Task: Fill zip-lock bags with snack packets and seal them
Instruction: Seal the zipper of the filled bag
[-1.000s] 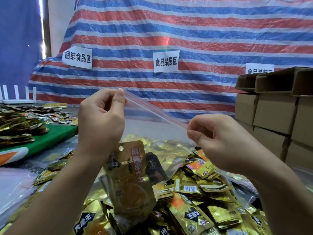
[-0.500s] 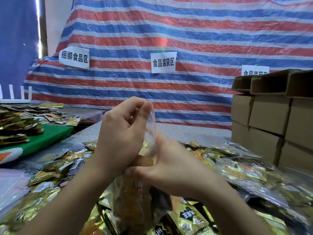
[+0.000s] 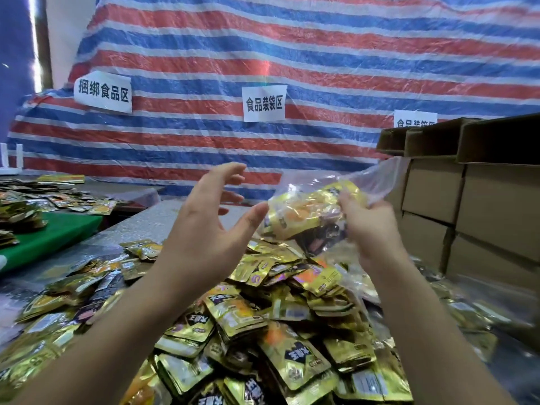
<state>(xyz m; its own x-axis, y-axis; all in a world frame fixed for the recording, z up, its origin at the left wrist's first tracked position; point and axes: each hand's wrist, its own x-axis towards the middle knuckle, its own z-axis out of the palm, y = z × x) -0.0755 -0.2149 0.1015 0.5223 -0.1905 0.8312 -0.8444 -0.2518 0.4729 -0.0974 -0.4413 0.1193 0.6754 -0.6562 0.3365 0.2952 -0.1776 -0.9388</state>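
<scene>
**Filled bag held sideways in the right hand, left hand free beside it**

Right hand (image 3: 369, 226) clenched around a clear, crinkled plastic zip-lock bag (image 3: 324, 206) stuffed with gold foil snack packets, gripped near the middle of its length. Bag raised above the desk, long axis lying roughly level and tilted a little upward to the right: packed end pointing left toward the other hand, slack empty film trailing up and right toward the stacked brown cardboard boxes (image 3: 479, 206). Seal strip not to be made out in the motion blur, so closed or not cannot be told.

Left hand (image 3: 210, 226) released, fingers spread and slightly bent, holding nothing, thumb tip just beside the packed end of the bag; touching or not cannot be told.

Beneath both hands, a loose heap of gold foil snack packets (image 3: 263, 331) with black and orange labels, spread across the grey speckled desk (image 3: 152, 223). More packets on a green sheet (image 3: 49, 238) to the far left. Behind, a red, white and blue striped tarpaulin (image 3: 292, 54) with white paper signs (image 3: 264, 103) taped on.

Likely step: passing or setting aside the filled bag. Bag wholly in the right hand, boxes on that same side; left hand nearer the loose heap.
</scene>
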